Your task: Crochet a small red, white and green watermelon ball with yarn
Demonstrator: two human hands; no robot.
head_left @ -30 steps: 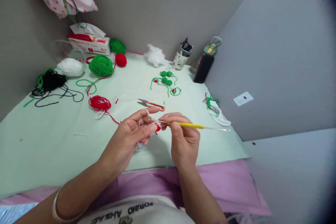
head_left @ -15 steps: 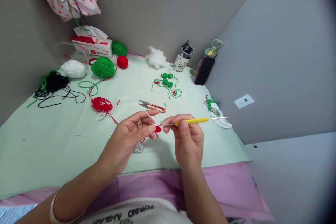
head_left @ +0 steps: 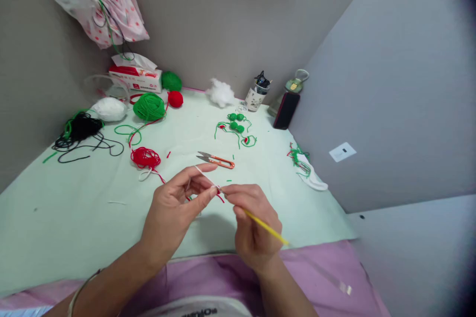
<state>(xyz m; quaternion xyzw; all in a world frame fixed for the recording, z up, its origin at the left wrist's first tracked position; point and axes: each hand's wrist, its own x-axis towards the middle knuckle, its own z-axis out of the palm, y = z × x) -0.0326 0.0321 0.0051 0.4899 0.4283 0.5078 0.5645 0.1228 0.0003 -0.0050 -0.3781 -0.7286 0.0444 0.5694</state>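
Left edge of your bench: black yarn tangle, then white yarn ball. Tissue pack upper left, green yarn ball just below it, red yarn tangle lower down, red yarn ball right of the green one.

Your left hand, center-left: grip closed, thumb and fingers pinching a small crochet piece at frame center, mostly hidden, red bits showing. White yarn strand slants from your left index finger down to it. Orange-handled thread snips lie just above your hands, blades pointing left; white stuffing farther up.

Your right hand, right of center: grip clamped on the yellow-handled crochet hook, tilted down to the right, far end blurred. Its near tip is at the piece; exact contact hidden by fingers.

Green crocheted balls above the snips. Upper right: patterned cup, dark phone leaning upright against the bottle. Yarn scraps at right.
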